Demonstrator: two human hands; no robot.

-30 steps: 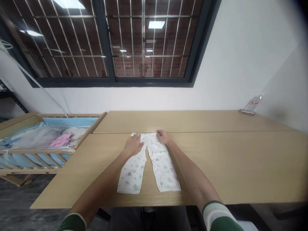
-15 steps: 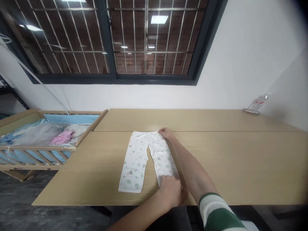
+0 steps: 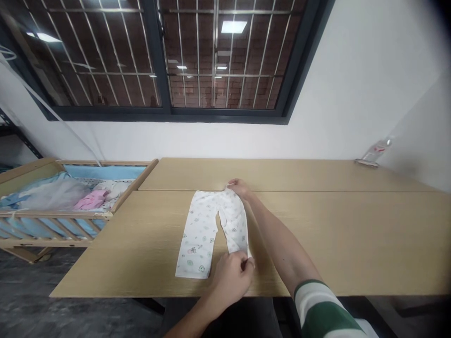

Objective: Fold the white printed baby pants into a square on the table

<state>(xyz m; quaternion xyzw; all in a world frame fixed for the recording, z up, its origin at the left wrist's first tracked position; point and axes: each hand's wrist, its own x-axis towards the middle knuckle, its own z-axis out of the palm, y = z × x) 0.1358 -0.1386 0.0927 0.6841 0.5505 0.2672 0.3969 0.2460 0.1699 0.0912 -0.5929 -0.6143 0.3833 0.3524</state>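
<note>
A pair of small white trousers point(image 3: 197, 234) with a green and grey print lies on the wooden table, legs toward me. My left hand point(image 3: 230, 277) is closed on the lower end of the right-hand leg, which is partly hidden behind the fingers. At the waistband's right corner, my right hand point(image 3: 239, 188) pinches the cloth and lifts it slightly off the table. The right-hand leg bends inward between the two hands, while the left-hand leg rests flat.
The wooden table point(image 3: 334, 234) reaches to the wall. A clear plastic bottle point(image 3: 377, 151) stands at its back right corner. On the left is a wooden cot point(image 3: 134, 188) holding bedding and a pink cloth point(image 3: 92, 199). Above is a barred window point(image 3: 218, 112).
Both hands have moved left, carrying the right edge of the trousers inward. The waistband corner has risen a little, and the left-hand leg has hardly shifted.
</note>
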